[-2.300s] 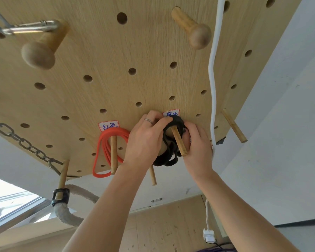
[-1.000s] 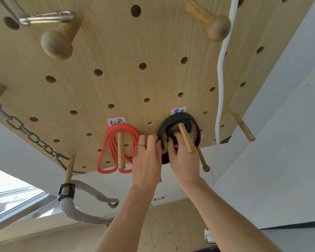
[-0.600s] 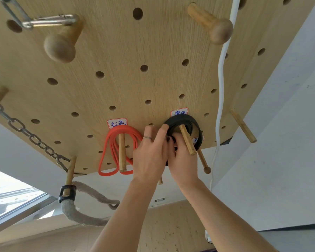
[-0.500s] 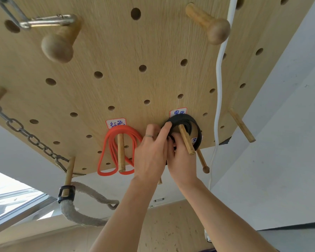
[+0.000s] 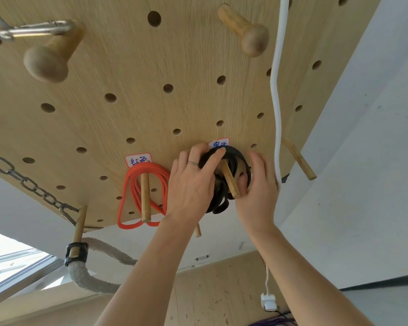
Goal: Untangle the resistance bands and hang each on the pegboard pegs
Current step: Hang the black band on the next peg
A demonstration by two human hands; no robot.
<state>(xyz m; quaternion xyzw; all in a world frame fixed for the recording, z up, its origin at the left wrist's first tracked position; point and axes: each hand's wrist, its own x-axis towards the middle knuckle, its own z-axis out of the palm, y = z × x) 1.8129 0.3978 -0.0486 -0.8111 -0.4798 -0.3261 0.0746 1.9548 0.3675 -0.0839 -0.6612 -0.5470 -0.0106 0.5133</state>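
Pale walls and a wood-panelled floor show beyond the edge of a wooden pegboard (image 5: 198, 55), seen from below.

The red resistance band (image 5: 161, 177) hangs coiled over its dowel peg (image 5: 144, 198) under a handwritten label (image 5: 138, 160), so that half looks done. The step in hand is seating the black resistance band (image 5: 236, 158) on the neighbouring peg (image 5: 230, 182), below a second label (image 5: 218, 143). The left hand (image 5: 191, 189) has its grip curled over the top of the black coils, fingertips pressing them toward the board. The right hand (image 5: 257, 191) cups the coils from the other side, thumb tucked in beside the peg; its fingers look fairly straight, steadying more than pinching.

Loose black loops sag below the peg between the hands. The next move likely calls for gathering those loops and pushing the whole coil back along the peg before letting go, or they may slide off.

A white cord (image 5: 277, 90) hangs just beside the right hand and could snag. A bare peg (image 5: 299, 158) juts out further right. To the left hang a chain (image 5: 31, 187) and a thick rope (image 5: 87, 276); a carabiner (image 5: 35, 30) sits on a knobbed peg (image 5: 47, 60).
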